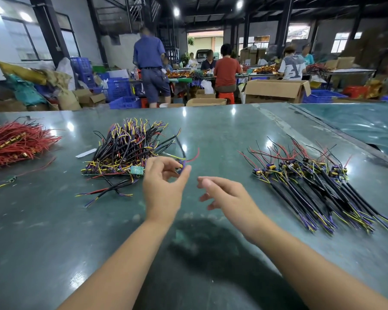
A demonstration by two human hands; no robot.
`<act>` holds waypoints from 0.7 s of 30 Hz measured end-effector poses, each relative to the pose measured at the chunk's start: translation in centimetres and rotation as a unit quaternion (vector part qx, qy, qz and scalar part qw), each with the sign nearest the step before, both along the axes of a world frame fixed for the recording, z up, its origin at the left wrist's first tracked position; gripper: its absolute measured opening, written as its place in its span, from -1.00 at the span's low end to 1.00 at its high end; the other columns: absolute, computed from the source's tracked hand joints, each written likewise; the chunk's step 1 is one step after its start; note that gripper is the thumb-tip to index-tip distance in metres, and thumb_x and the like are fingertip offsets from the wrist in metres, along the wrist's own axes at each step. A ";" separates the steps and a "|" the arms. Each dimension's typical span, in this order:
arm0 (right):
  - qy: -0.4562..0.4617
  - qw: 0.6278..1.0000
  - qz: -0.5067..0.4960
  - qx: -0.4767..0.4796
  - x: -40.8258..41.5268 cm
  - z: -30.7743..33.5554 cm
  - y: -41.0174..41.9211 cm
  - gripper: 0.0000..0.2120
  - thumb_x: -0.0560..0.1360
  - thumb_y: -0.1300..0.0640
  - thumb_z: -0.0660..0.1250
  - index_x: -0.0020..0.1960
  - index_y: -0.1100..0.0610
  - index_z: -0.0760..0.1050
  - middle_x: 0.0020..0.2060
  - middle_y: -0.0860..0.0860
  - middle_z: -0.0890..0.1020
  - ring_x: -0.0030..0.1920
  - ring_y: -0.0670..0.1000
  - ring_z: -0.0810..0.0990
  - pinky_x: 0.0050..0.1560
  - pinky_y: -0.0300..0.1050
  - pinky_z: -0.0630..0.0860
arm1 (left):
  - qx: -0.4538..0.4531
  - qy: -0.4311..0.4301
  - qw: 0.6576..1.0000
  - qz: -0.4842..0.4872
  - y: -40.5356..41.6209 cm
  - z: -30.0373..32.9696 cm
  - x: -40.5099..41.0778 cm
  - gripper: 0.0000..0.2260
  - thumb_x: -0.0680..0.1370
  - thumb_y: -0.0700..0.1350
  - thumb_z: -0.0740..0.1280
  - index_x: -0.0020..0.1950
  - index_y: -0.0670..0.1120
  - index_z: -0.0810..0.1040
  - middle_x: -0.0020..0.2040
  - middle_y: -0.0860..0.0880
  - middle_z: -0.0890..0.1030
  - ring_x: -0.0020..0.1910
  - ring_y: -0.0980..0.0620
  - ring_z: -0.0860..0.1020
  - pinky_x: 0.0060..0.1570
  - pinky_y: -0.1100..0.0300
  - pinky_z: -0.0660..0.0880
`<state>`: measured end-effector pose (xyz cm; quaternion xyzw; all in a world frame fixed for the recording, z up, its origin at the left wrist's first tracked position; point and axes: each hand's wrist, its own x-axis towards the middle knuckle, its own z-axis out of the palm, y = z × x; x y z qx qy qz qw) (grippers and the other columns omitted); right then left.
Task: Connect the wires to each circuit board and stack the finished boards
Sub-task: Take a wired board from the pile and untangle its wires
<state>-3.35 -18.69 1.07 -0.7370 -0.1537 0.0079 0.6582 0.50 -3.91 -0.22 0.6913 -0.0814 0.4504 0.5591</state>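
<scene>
My left hand [164,186] is raised over the green table and pinches a small circuit board [181,166] between thumb and fingertips. Red, black and yellow wires rise from that board. My right hand [224,194] hovers just to the right of it with loosely curled fingers and holds nothing. Left of my hands lies a tangled heap of boards with black, yellow and purple wires [128,151], a green board [136,170] showing at its front edge. A neat row of wired boards [318,182] lies on the right side of the table.
A pile of red wires [14,144] lies at the far left of the green table [54,220]. A white strip [85,153] sits beside the heap. Beyond the table stand cardboard boxes [275,90], blue crates [123,101] and several people at other benches.
</scene>
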 end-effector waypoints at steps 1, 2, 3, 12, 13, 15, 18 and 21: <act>0.027 0.998 0.001 0.052 -0.1 0.2 0.4 -0.82 0.59 0.09 0.22 0.02 0.07 0.59 -0.07 0.02 0.65 -0.22 -0.09 0.61 -0.20 -0.24 0.55 | 0.024 -0.002 0.999 -0.025 -0.4 -0.1 -0.3 -0.70 0.36 -0.20 0.49 -0.25 0.16 0.46 -0.17 0.08 0.48 -0.29 0.21 0.52 -0.22 0.39 0.45; 0.052 0.994 -0.005 0.097 -0.1 0.4 0.5 -0.78 0.60 0.07 0.21 0.00 0.12 0.60 -0.11 0.01 0.66 -0.27 -0.07 0.59 -0.22 -0.24 0.56 | 0.039 0.005 0.997 -0.060 -0.8 -0.2 -0.5 -0.71 0.35 -0.20 0.50 -0.25 0.16 0.47 -0.19 0.09 0.48 -0.28 0.20 0.53 -0.21 0.37 0.46; 0.080 0.988 -0.018 0.132 0.0 0.7 0.5 -0.73 0.60 0.04 0.20 -0.02 0.18 0.61 -0.18 0.02 0.67 -0.30 -0.04 0.58 -0.24 -0.25 0.56 | 0.054 0.019 0.994 -0.098 -1.2 -0.2 -0.7 -0.72 0.34 -0.19 0.50 -0.25 0.16 0.48 -0.21 0.10 0.50 -0.28 0.19 0.53 -0.20 0.36 0.47; 0.124 0.968 -0.122 0.178 1.5 0.5 -1.4 -0.72 0.56 0.22 0.24 -0.31 0.22 0.53 -0.45 0.05 0.54 -0.45 -0.02 0.46 -0.40 -0.26 0.46 | 0.067 0.146 0.947 -0.280 -2.1 -0.1 -2.1 -0.86 0.44 -0.27 0.34 -0.13 -0.03 0.58 -0.22 0.10 0.62 -0.17 0.11 0.61 -0.07 0.25 0.54; 0.099 0.974 -0.124 0.162 1.7 0.5 -1.6 -0.71 0.56 0.23 0.24 -0.32 0.22 0.52 -0.44 0.05 0.54 -0.45 -0.02 0.48 -0.38 -0.24 0.47 | 0.025 0.164 0.948 -0.272 -2.1 0.2 -2.0 -0.86 0.47 -0.30 0.31 -0.14 -0.06 0.57 -0.26 0.08 0.60 -0.22 0.11 0.60 -0.12 0.23 0.54; 0.010 0.989 -0.143 0.028 1.8 0.2 -2.0 -0.70 0.57 0.18 0.24 -0.32 0.22 0.53 -0.44 0.02 0.56 -0.41 -0.02 0.55 -0.30 -0.16 0.53 | -0.039 0.208 0.941 -0.266 -1.9 0.8 -2.0 -0.80 0.56 -0.33 0.24 -0.17 -0.10 0.55 -0.30 0.00 0.56 -0.31 0.11 0.56 -0.21 0.22 0.54; -0.147 0.959 -0.145 -0.194 1.5 -0.3 -2.2 -0.75 0.57 0.10 0.26 -0.25 0.14 0.56 -0.41 -0.02 0.60 -0.35 -0.07 0.55 -0.26 -0.13 0.46 | -0.057 0.284 0.917 -0.276 -2.0 1.0 -2.1 -0.83 0.60 -0.21 0.22 -0.14 -0.11 0.56 -0.26 -0.03 0.55 -0.32 0.13 0.53 -0.28 0.28 0.54; -0.223 0.931 -0.121 -0.263 1.4 -0.9 -2.0 -0.84 0.56 0.11 0.29 -0.16 0.08 0.59 -0.34 -0.03 0.61 -0.33 -0.08 0.47 -0.27 -0.18 0.37 | -0.033 0.320 0.895 -0.310 -2.3 0.4 -2.0 -0.91 0.59 -0.16 0.27 -0.05 -0.12 0.56 -0.20 -0.02 0.60 -0.26 0.16 0.56 -0.22 0.28 0.55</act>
